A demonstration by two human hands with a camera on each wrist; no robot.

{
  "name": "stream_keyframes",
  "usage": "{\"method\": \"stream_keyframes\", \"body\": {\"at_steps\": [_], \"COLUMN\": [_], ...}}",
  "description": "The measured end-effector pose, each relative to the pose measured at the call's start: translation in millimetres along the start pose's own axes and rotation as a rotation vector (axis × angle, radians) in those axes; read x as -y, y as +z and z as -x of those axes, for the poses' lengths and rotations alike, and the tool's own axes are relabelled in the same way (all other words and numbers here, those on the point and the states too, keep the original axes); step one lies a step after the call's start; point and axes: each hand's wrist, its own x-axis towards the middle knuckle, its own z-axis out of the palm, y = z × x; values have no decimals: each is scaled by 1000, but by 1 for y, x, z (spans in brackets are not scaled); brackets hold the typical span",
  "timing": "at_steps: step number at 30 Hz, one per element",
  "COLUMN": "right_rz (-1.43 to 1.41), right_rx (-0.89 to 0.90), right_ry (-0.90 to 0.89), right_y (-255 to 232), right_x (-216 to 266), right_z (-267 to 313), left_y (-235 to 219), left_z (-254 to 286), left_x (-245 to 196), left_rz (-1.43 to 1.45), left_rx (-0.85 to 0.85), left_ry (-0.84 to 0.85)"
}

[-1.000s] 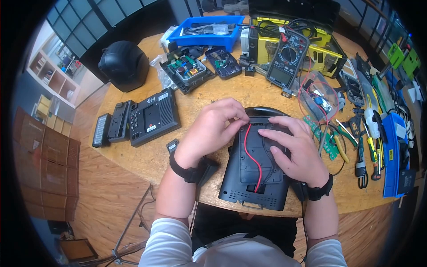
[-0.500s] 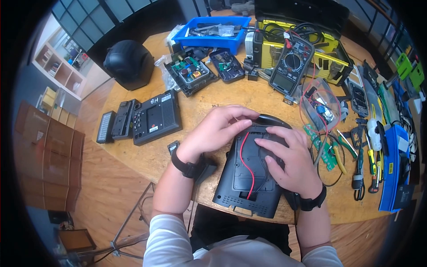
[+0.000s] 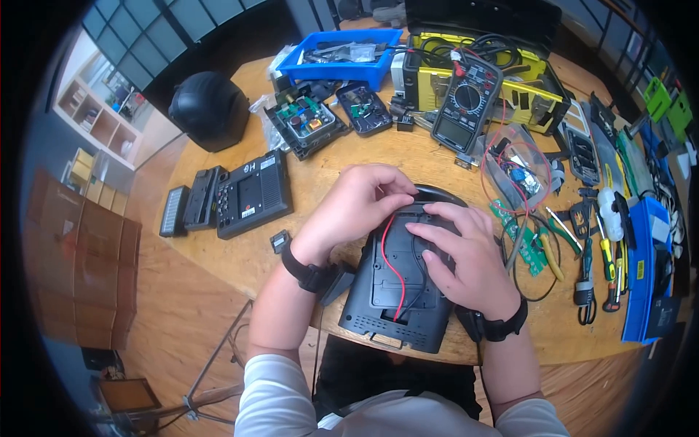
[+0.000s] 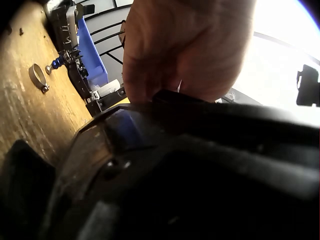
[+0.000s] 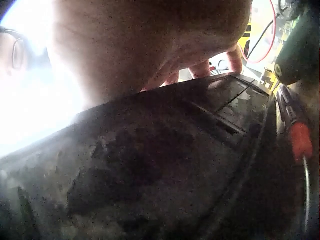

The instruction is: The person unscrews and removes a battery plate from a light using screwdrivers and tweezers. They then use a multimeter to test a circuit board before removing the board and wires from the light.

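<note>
A black plastic housing (image 3: 360,313) lies back up at the table's near edge, with a recessed panel (image 3: 389,291) on it. Across that panel runs a red wire (image 3: 397,273), with a thin black wire (image 3: 424,280) beside it. My left hand (image 3: 357,204) pinches with thumb and forefinger at the red wire's upper end, by the housing's far edge; the wire's tip is hidden. Spread over the panel's right side, my right hand (image 3: 470,266) rests with its fingertips near the far edge. In the right wrist view the housing (image 5: 150,160) fills the foreground.
Beyond the hands stand a multimeter (image 3: 466,105), a yellow toolbox (image 3: 539,109), a blue tray (image 3: 375,73) and an opened device (image 3: 306,127). Screwdrivers (image 3: 608,255) and a green circuit board (image 3: 528,244) lie right. At left are a flat black unit (image 3: 255,193) and a black case (image 3: 209,109).
The left thumb and forefinger stay at the far edge, with a slight shift of the fingertips. The right hand keeps its place on the housing. The whole head view has shifted a little.
</note>
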Motion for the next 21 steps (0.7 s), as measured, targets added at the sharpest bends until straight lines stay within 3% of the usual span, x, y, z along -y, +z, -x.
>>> {"method": "stream_keyframes", "body": {"at_steps": [4,6,10,14,21], "right_rz": [-13,-5,6,22,-13], "right_rx": [-9,-14,-18,-4,18], "right_ry": [12,19,18,23,55], "right_y": [2,3,4,3,4], "right_x": [-2,-2,0,1,2], "right_z": [2,2,3,3,3], "left_y": [6,0,-13,-15,-13], "left_z": [2,1,5,5,3], "left_x": [13,33,45,42,46], "left_rz": [-3,397,532,378,382], "left_rx": [-110,-152,-2,103,74], "left_ry": [97,128,115,107,163]}}
